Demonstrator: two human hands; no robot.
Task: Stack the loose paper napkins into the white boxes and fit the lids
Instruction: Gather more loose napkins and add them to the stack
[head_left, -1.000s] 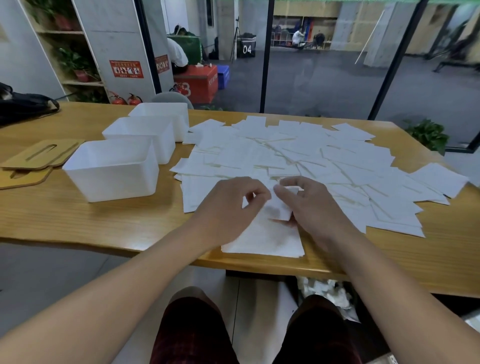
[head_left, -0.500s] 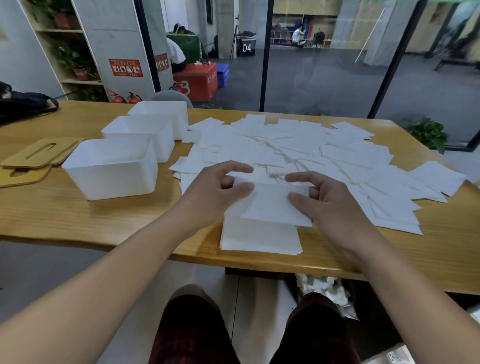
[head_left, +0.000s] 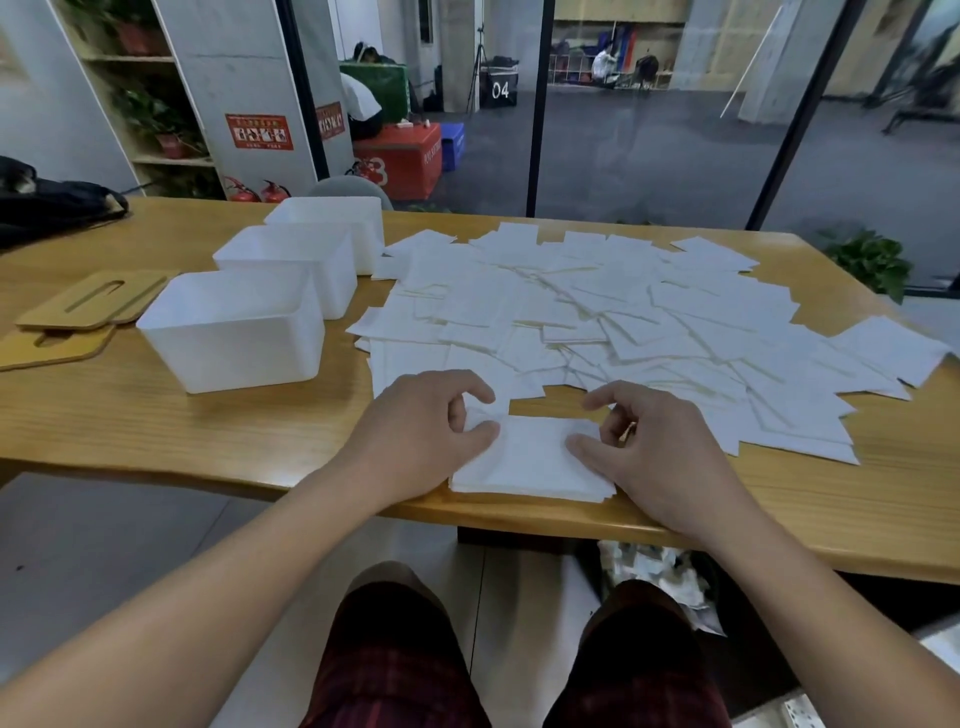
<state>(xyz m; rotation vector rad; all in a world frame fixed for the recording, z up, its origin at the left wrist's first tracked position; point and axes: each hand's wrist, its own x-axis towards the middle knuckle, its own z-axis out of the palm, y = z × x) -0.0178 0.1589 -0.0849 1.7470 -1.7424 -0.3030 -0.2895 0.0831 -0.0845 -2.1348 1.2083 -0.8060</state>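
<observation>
A neat stack of white napkins (head_left: 530, 465) lies at the table's front edge. My left hand (head_left: 423, 434) pinches the top napkin's left edge between thumb and curled fingers. My right hand (head_left: 657, 449) holds its right edge, thumb lying on top and fingers curled at the far side. Several loose napkins (head_left: 597, 312) are spread over the middle and right of the table. Three open white boxes stand in a row at the left: near (head_left: 234, 338), middle (head_left: 291, 265), far (head_left: 332, 221). Two wooden slotted lids (head_left: 88, 299) lie left of them.
The wooden table (head_left: 156, 415) has bare room in front of the boxes. A black bag (head_left: 52, 202) rests at the far left corner. A potted plant (head_left: 867, 260) stands beyond the right end. Crumpled wrapping (head_left: 649, 571) lies under the table.
Both hands lifted one napkin from the spread, carried it toward me and laid it down on the stack. The hands now sit lower, at the stack's two sides.
</observation>
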